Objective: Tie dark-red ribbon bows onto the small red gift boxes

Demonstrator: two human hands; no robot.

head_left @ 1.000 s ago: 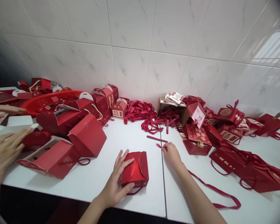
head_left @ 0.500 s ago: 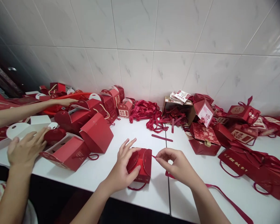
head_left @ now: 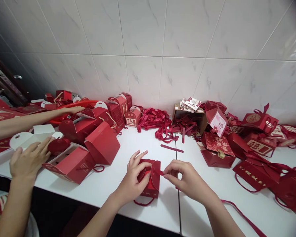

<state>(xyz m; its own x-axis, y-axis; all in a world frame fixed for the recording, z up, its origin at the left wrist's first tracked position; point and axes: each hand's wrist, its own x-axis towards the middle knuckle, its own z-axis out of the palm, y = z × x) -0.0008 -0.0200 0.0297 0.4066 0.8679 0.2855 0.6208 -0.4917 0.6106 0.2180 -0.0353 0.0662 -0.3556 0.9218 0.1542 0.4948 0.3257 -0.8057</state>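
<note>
A small red gift box (head_left: 155, 187) with curved top flaps stands on the white table, a cord handle (head_left: 144, 203) looped at its front. My left hand (head_left: 132, 181) grips the box from the left, thumb and fingers pressing on its top. Right of the box, my right hand (head_left: 185, 177) pinches a dark red ribbon (head_left: 160, 172) between thumb and fingertips. The ribbon's end lies at the slot in the right flap; whether it passes through cannot be made out. A long ribbon (head_left: 244, 214) trails on the table past my right forearm.
Red boxes (head_left: 102, 144) crowd the left, where a co-worker's hand (head_left: 31, 158) rests on a white box flap and another arm reaches over a red basket. A ribbon pile (head_left: 154, 119) lies by the wall. Boxes with bows (head_left: 258, 174) stand at right.
My right hand has brought the ribbon closer to the right flap's slot. That flap now stands higher, showing more of the box's inside. The view has shifted slightly.
</note>
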